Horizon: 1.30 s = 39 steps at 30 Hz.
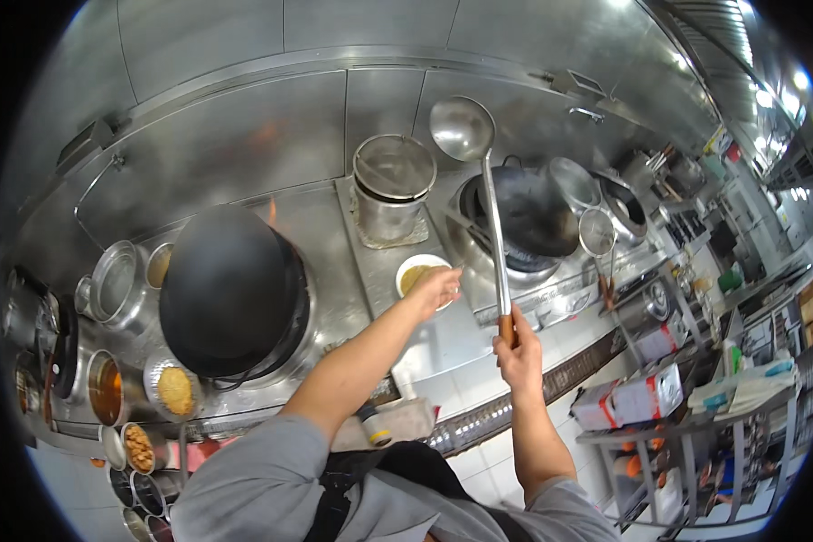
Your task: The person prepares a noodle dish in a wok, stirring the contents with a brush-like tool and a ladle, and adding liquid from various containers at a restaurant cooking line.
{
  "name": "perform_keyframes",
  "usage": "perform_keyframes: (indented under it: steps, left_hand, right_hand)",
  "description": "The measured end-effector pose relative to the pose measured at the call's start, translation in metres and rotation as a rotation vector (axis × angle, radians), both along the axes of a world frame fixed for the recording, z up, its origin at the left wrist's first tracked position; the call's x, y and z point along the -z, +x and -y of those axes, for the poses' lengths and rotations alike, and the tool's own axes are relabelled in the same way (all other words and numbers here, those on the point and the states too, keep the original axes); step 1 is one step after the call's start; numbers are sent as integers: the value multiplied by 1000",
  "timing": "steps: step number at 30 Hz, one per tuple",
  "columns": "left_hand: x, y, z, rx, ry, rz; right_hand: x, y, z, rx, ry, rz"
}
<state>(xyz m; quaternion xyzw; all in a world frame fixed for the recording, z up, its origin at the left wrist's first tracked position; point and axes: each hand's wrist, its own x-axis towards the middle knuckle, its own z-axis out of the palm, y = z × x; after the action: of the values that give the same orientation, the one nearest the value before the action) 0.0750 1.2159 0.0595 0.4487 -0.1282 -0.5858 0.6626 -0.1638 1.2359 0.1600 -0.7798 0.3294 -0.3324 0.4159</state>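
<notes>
My right hand [520, 352] is closed round the wooden handle of a large steel wok ladle [494, 217], held upright in view with its bowl at the top. My left hand [437, 288] is at the right rim of a white bowl [401, 276] of yellowish food or liquid on the steel counter; whether the fingers grip the rim is unclear. Behind the bowl stands a steel pot with a strainer [394, 169] on top. A black wok [230, 291] sits on the left burner, tilted, with a flame behind it. Another dark wok [535, 210] rests on the right burner.
At the left stand a pot of amber liquid [106, 393], a strainer of yellow crumbs [175, 391] and a container of brown pieces [138, 447]. A wire skimmer [597, 232] lies at the right burner. Tins [627, 401] and a metal rack [688, 440] are at the right.
</notes>
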Motion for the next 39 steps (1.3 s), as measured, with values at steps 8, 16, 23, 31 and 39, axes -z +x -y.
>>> perform_keyframes:
  steps: [8, 16, 23, 31, 39]
  left_hand:
    - [-26, 24, 122, -281, -166, -551]
    - [-90, 82, -75, -724, -5, -95]
    - [-83, 61, -293, -975, 217, 333]
    - [-69, -19, -436, -1194, 199, 323]
    - [-47, -44, -470, -1168, 195, 227]
  right_hand:
    - [-31, 2, 131, 94, -145, -259]
    - [-66, 70, 208, -239, -595, -411]
    - [-102, 213, 210, -543, -863, -880]
    - [-97, 292, 197, -545, -1212, -1055]
    - [-117, 313, 142, -412, -1306, -1216]
